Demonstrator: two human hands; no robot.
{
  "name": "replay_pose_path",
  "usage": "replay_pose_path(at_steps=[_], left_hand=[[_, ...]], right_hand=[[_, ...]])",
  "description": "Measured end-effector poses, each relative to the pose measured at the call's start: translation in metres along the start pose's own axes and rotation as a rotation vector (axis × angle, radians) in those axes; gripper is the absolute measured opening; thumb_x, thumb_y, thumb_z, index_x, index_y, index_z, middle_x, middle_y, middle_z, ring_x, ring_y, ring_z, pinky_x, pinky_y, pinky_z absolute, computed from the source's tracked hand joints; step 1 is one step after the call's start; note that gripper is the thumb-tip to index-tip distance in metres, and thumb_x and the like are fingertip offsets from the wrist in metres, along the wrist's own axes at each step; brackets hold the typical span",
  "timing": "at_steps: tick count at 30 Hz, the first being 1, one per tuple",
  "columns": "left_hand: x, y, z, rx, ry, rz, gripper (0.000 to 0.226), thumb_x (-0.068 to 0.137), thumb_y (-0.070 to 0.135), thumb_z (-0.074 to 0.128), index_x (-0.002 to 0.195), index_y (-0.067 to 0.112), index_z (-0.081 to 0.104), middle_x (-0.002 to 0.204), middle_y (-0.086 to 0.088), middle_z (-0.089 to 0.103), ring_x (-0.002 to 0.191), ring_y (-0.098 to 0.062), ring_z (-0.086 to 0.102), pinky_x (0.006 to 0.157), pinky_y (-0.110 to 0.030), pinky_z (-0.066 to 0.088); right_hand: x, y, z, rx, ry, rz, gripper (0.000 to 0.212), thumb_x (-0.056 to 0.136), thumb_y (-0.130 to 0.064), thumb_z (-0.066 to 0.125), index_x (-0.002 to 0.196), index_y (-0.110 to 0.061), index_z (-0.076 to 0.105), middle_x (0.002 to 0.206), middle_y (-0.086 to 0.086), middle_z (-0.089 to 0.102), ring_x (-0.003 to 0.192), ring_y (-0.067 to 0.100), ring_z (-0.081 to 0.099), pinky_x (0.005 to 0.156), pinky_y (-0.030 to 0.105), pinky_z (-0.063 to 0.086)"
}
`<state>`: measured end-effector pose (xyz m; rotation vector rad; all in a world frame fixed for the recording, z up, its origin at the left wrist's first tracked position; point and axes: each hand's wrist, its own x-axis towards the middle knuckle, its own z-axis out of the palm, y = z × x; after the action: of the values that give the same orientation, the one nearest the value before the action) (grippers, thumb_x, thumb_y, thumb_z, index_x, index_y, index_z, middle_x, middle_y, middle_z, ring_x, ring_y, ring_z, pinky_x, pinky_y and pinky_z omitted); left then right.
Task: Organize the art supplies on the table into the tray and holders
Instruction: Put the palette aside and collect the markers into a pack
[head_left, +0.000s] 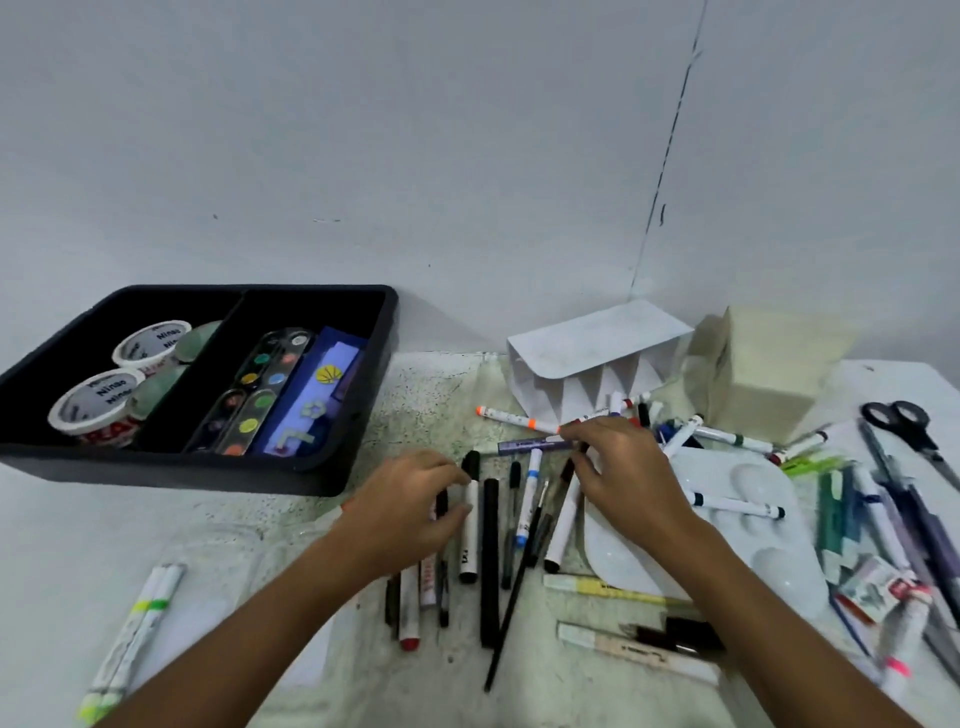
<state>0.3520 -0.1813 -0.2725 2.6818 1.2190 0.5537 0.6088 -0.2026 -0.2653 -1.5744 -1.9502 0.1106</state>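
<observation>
Cluttering a speckled table (426, 395), pens (488, 545), pale wall (415, 130) behind.

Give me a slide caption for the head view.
Both hands sort markers beside a black tray holding tape rolls.

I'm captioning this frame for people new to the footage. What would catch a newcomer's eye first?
Two bare hands meet at centre over a row of black and white marker pens: the left hand pinches a black-capped white marker, the right hand fingers a purple pen. At left sits a black divided plastic tray holding tape rolls and paint palettes.
</observation>
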Motion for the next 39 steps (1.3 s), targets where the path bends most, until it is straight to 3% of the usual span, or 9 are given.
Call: replay_pose_path(at_steps=[5,7,10,17,23,26,29,35,39], left_hand=[[0.051,0.015,0.010,-0.114,0.047,-0.082,0.024,0.086,0.024,0.065,0.106,0.013,0.071,0.103,-0.002,0.068,0.101,-0.017,0.057,0.087,-0.031,0.046],[0.070,0.018,0.017,-0.151,0.031,-0.084,0.027,0.087,0.018,0.066,0.114,0.014,0.068,0.112,-0.003,0.066,0.109,-0.015,0.054,0.093,-0.029,0.044],[0.096,0.024,0.028,-0.151,-0.051,-0.058,0.032,0.089,0.014,0.062,0.121,0.011,0.065,0.122,-0.006,0.064,0.115,-0.019,0.055,0.097,-0.033,0.043],[0.113,0.021,0.037,-0.034,-0.119,-0.060,0.030,0.087,0.007,0.059,0.116,0.012,0.067,0.114,-0.006,0.069,0.102,-0.026,0.062,0.087,-0.036,0.049],[0.114,0.015,0.035,-0.014,-0.127,-0.037,0.029,0.085,0.006,0.061,0.112,0.015,0.069,0.108,-0.003,0.071,0.095,-0.020,0.064,0.083,-0.031,0.049],[0.113,0.013,0.033,-0.022,-0.130,-0.021,0.029,0.085,0.005,0.061,0.112,0.014,0.068,0.106,-0.005,0.070,0.093,-0.020,0.063,0.081,-0.031,0.050],[0.110,0.013,0.031,-0.098,-0.107,-0.024,0.027,0.086,0.003,0.061,0.113,0.009,0.066,0.101,-0.005,0.065,0.087,-0.018,0.058,0.075,-0.023,0.043],[0.100,0.016,0.011,-0.469,-0.041,-0.183,0.035,0.094,0.007,0.055,0.122,0.028,0.057,0.088,0.000,0.055,0.077,-0.017,0.054,0.068,-0.022,0.045],[0.077,0.019,-0.015,-0.648,-0.053,-0.243,0.045,0.090,-0.003,0.056,0.116,0.035,0.060,0.087,0.002,0.052,0.075,-0.012,0.054,0.066,-0.019,0.048]], right_hand=[[-0.011,0.021,-0.018,0.069,0.012,0.029,0.030,0.077,-0.003,0.058,0.101,-0.013,0.074,0.095,0.003,0.072,0.092,0.023,0.064,0.081,0.035,0.049],[-0.012,0.035,-0.034,0.094,0.014,0.066,0.031,0.078,0.002,0.059,0.101,-0.012,0.074,0.098,0.004,0.072,0.094,0.021,0.062,0.082,0.026,0.043],[-0.010,0.058,-0.058,0.067,-0.035,0.097,0.038,0.076,0.015,0.061,0.100,-0.011,0.075,0.099,0.005,0.072,0.095,0.023,0.061,0.081,0.028,0.045],[-0.009,0.084,-0.063,-0.129,-0.231,-0.072,0.044,0.068,0.009,0.067,0.100,-0.019,0.076,0.101,0.001,0.072,0.091,0.029,0.064,0.074,0.046,0.053],[0.000,0.078,-0.061,-0.275,-0.297,-0.160,0.022,0.073,-0.019,0.080,0.095,-0.024,0.077,0.096,-0.003,0.070,0.091,0.026,0.059,0.071,0.033,0.032],[0.001,0.079,-0.058,-0.303,-0.288,-0.252,0.022,0.062,-0.017,0.086,0.081,-0.024,0.076,0.081,-0.004,0.068,0.078,0.025,0.061,0.061,0.031,0.034],[0.002,0.080,-0.057,-0.302,-0.242,-0.285,0.019,0.069,-0.012,0.081,0.085,-0.018,0.073,0.080,-0.001,0.069,0.077,0.026,0.061,0.061,0.032,0.040],[0.014,0.044,-0.053,-0.040,0.060,-0.133,0.018,0.088,-0.014,0.060,0.102,-0.007,0.067,0.085,0.003,0.067,0.077,0.024,0.062,0.064,0.030,0.047],[0.023,-0.003,-0.037,0.348,0.100,-0.013,0.040,0.091,-0.003,0.061,0.128,-0.017,0.057,0.082,-0.009,0.061,0.070,0.008,0.058,0.066,0.018,0.048]])
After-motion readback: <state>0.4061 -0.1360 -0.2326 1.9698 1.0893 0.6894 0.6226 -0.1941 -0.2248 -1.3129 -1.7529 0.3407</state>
